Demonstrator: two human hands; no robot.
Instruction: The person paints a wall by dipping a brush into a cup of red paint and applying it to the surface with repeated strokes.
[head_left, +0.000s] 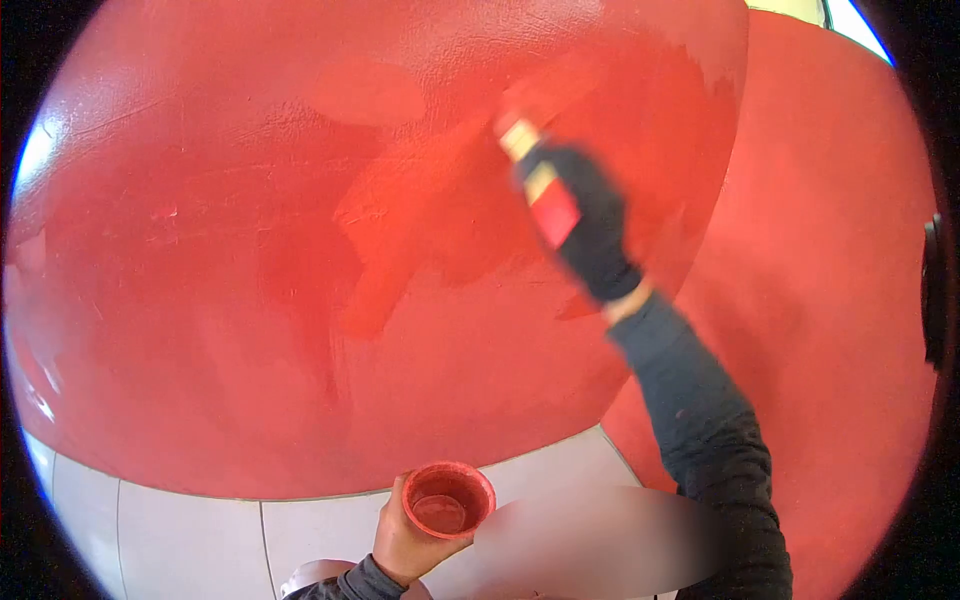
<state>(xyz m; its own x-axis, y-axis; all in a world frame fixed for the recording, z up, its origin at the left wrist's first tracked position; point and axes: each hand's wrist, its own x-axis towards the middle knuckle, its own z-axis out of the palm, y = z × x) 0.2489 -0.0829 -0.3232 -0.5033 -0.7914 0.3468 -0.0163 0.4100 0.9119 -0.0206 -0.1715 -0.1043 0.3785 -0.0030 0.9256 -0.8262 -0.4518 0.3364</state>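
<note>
From my remote seat I see the right hand point(590, 235), in a dark glove, raised against the wall point(200, 250) and closed around the brush point(540, 185). The handle sticks up and to the left out of the fist, and the tip meets the wall just above the knuckles. It is motion-blurred, so I cannot make out the bristles. Around the tip, and spreading down to the left, lies a brighter, wet-looking patch point(420, 220) of red on the darker red wall.

The left hand point(405, 545) sits low in the view, well apart from the right. Its fingers curl around the side of the bowl point(448, 498), which is upright with red paint pooled inside. The bowl rises above and to the right of the palm, over the pale floor point(180, 535). A dark sleeve point(710, 430) runs from the right wrist down to the lower right.
</note>
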